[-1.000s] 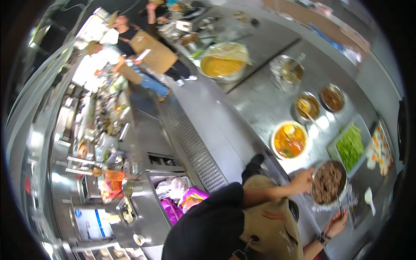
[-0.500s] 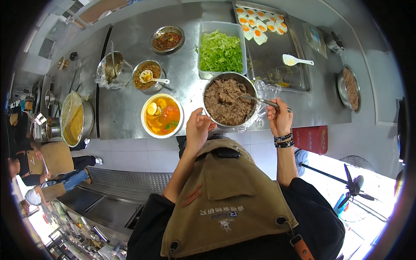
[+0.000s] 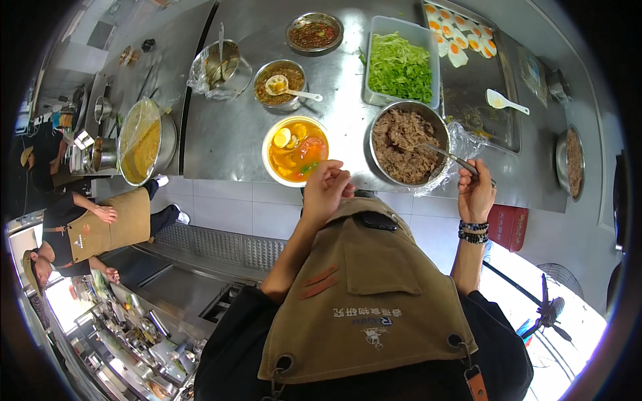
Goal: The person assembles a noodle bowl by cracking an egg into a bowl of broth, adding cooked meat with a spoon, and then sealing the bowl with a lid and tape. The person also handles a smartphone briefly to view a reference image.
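Observation:
A steel bowl of brown shredded meat (image 3: 405, 145), lined with clear plastic, stands on the steel counter (image 3: 227, 134) in front of me. My right hand (image 3: 476, 190) grips the handle of a metal utensil (image 3: 449, 156) whose tip lies in the meat. My left hand (image 3: 328, 187) hovers with curled fingers at the counter's front edge, between the meat bowl and a white bowl of orange soup (image 3: 295, 150) with an egg slice. I see nothing in that hand. My tan apron (image 3: 364, 294) fills the lower middle.
Behind stand a tub of shredded greens (image 3: 400, 67), a tray of halved eggs (image 3: 461, 47) with a white spoon (image 3: 503, 101), two small sauce bowls (image 3: 284, 83), a plastic-lined pot (image 3: 221, 67) and a film-covered pot (image 3: 140, 142). Another person in an apron (image 3: 100, 227) stands at left.
My left hand has let go of the meat bowl's rim and moved left toward the soup bowl. My right hand still holds the utensil in the meat.

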Action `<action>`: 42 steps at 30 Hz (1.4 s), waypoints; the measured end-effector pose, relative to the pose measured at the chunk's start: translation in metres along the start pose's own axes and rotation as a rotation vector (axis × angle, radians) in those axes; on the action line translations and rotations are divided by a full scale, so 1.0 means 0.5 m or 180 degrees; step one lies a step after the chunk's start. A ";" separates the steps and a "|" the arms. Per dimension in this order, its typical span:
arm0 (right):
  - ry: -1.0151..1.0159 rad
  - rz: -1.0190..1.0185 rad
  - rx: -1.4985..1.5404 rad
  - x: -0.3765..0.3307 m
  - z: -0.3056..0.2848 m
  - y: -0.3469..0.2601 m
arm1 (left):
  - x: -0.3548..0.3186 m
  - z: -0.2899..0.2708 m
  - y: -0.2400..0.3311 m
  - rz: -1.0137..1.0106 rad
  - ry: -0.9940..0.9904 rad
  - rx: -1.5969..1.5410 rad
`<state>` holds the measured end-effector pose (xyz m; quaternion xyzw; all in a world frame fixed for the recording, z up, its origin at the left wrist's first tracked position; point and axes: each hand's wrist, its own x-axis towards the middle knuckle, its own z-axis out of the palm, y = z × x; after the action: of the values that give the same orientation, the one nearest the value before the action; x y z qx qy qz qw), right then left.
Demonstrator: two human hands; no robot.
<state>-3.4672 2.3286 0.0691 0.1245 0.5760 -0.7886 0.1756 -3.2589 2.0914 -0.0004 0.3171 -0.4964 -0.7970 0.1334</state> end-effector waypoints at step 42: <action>-0.2046 -0.2544 -0.2552 -0.191 0.297 0.242 | -0.068 -0.325 0.074 0.0456 0.1339 0.0046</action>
<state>-3.3286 2.1666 0.0477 -0.4167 0.7462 -0.5150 0.0651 -3.1330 1.9768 -0.0049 0.4412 -0.4846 -0.6983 0.2880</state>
